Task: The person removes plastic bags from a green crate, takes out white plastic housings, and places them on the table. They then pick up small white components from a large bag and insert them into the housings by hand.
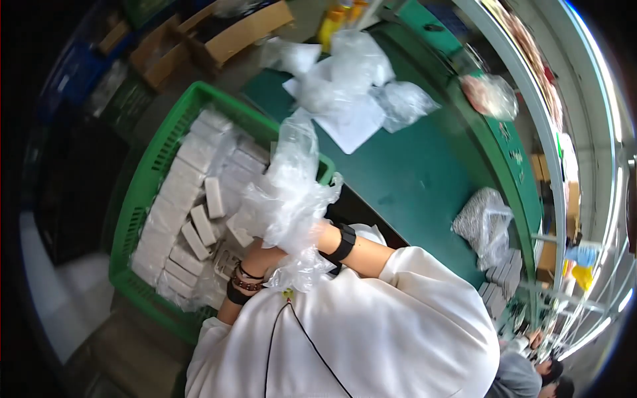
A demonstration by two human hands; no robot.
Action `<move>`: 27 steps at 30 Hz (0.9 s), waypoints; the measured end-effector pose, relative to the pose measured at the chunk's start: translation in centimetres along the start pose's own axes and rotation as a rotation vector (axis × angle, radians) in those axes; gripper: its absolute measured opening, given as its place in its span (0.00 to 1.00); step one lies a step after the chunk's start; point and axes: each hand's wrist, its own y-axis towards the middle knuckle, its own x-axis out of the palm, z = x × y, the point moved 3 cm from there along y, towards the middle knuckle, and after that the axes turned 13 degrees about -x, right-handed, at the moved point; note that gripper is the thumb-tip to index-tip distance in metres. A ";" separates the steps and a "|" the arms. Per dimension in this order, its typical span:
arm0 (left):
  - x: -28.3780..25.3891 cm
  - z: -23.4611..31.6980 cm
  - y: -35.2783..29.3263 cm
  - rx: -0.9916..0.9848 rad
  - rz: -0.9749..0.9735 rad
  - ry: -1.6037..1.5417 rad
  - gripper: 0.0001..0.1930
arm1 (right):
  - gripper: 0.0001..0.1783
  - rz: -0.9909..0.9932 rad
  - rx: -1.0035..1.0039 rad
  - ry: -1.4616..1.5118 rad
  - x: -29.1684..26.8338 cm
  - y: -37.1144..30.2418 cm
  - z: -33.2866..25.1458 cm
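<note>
While the left hand (pixel 267 254) and right hand (pixel 322 233) sit close together at a crumpled clear plastic bag (pixel 285 189), whose folds hide whether they grip, it bunches by the right side of a green crate (pixel 149 305) holding white boxes (pixel 183 177), beside the worktop (pixel 424 192).

Lettering check: I can read no words, numbers or signs, neither on the clear plastic (pixel 282 205) nor the white blocks (pixel 204 225).
</note>
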 end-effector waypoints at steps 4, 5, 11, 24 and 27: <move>2.3 2.4 2.6 0.071 -0.168 0.148 0.24 | 0.25 0.099 0.056 -0.395 -3.7 -1.1 0.5; 3.0 2.7 3.1 0.049 -0.145 0.049 0.22 | 0.25 0.109 0.040 -0.387 -4.6 -1.2 0.4; 6.3 5.7 7.6 -0.025 0.144 -0.253 0.14 | 0.21 0.726 -0.040 0.304 -14.2 -4.2 -1.9; 12.6 12.7 17.2 0.042 0.196 -0.275 0.07 | 0.20 1.258 0.208 0.867 -24.5 -21.9 3.5; 13.6 14.4 19.4 0.156 0.232 -0.460 0.09 | 0.21 1.170 0.301 0.351 -27.1 -25.1 4.2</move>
